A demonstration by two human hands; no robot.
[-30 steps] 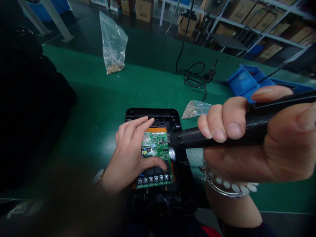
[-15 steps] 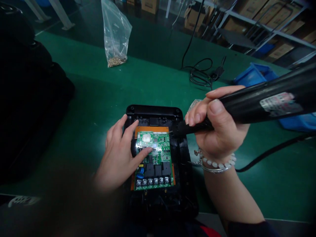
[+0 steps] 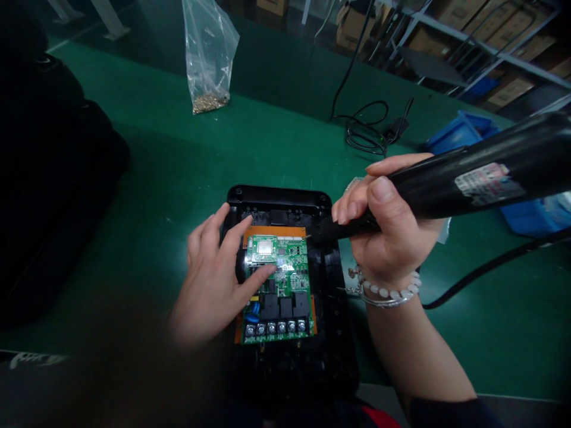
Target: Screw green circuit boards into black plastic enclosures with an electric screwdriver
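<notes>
A green circuit board [image 3: 289,279] lies over an orange-brown sheet [image 3: 276,230] inside a black plastic housing [image 3: 279,196]. My left hand [image 3: 216,270] rests spread on the housing's left side, its thumb lying across the board and its fingertips near the rim. In my right hand [image 3: 390,223] is a black electric screwdriver [image 3: 446,178], tilted, with the fingers wrapped round its front part. The screwdriver's thin bit meets the board's upper right corner. Any screw under the tip is too small to make out.
A clear plastic bag [image 3: 212,65] with small brass-coloured parts stands on the green table [image 3: 165,148]. A coiled black cable [image 3: 366,134] and blue bins [image 3: 459,131] sit at the back right. Shelves with cardboard boxes [image 3: 511,89] are beyond. A black bulky object [image 3: 57,160] stands left.
The view has shifted slightly. My right hand and the screwdriver's rear end have moved a little left, while the bit stays at the same board corner. My left hand keeps its place.
</notes>
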